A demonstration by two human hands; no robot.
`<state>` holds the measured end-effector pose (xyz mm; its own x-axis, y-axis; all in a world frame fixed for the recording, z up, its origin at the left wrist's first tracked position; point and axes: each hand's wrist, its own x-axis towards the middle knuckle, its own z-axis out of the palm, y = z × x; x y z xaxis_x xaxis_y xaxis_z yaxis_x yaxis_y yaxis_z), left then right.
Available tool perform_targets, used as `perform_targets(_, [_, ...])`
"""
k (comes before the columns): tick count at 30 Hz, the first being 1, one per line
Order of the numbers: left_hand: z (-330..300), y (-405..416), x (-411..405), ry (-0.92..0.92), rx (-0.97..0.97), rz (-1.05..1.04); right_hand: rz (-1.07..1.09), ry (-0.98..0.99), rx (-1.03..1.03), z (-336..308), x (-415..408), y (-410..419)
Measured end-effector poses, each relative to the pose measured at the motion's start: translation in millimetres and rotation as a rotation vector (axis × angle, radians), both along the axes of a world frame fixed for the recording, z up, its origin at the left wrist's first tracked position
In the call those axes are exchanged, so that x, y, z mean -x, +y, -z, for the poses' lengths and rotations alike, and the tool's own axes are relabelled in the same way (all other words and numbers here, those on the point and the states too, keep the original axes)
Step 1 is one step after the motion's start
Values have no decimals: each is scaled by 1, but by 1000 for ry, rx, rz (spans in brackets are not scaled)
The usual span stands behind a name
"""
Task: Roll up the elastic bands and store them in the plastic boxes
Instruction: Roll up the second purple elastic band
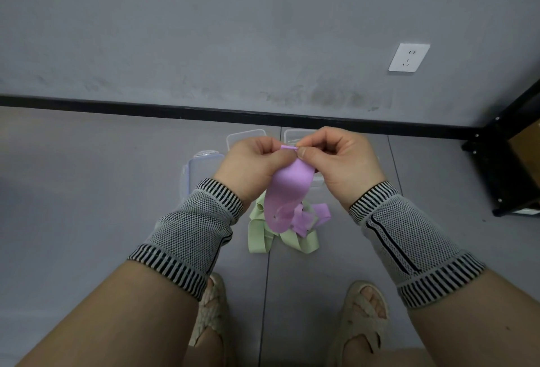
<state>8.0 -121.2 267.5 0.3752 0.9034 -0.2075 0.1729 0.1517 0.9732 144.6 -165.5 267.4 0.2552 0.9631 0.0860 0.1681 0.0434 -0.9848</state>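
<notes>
A person is standing over a grey floor [87,191], holding the top end of a purple band [287,188] up between both hands. The left hand [251,162] and the right hand [339,159] are each pinching that end with fingers curled in, and a small tight fold of the band is showing between the fingertips. The rest of the purple band is hanging down from the hands and trailing onto the floor, where its lower loops are lying on a tangle of green bands [260,238]. Both wrists are wearing knitted black-and-white sleeves [193,229].

Clear plastic boxes are sitting on the floor beyond the hands, close to the black skirting [117,105]: one box [247,137] is showing just above the left hand, a second box [295,135] is partly hidden behind the right hand, and a lid [201,166] with a bluish rim is lying to the left of the left wrist. Whether anything is inside the boxes cannot be told.

Two feet in woven sandals [362,320] are standing at the bottom of the frame, on the near side of the band pile. A white socket [408,57] is sitting on the grey wall, and a black frame [502,162] is standing at the right edge.
</notes>
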Motion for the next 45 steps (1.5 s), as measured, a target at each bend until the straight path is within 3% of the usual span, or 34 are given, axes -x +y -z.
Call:
perform_targets(7, [-4,1,3,-86,172,-61,-69,-178,-65,0,0,-2])
perform_targets(11, [-7,0,4,-151,270,-90,-70,-385,-118,3,0,-1])
perform_targets(16, [-4,1,8,-124,241,-39,-80,-486,-159,4,-3,0])
perform_targets(19, [-4,1,8,-128,199,-13,-68,-338,-95,3,-3,-2])
perform_targets(24, [-3,0,5,-72,-49,-70,-28,182,93,0,-3,0])
perform_targets(35, [-6,-6,-1,-13,-186,-63,-2,117,137,-2,-3,2])
perform_targets(45, [-7,-5,-1,-96,-30,-86,-42,352,203,-7,-1,2])
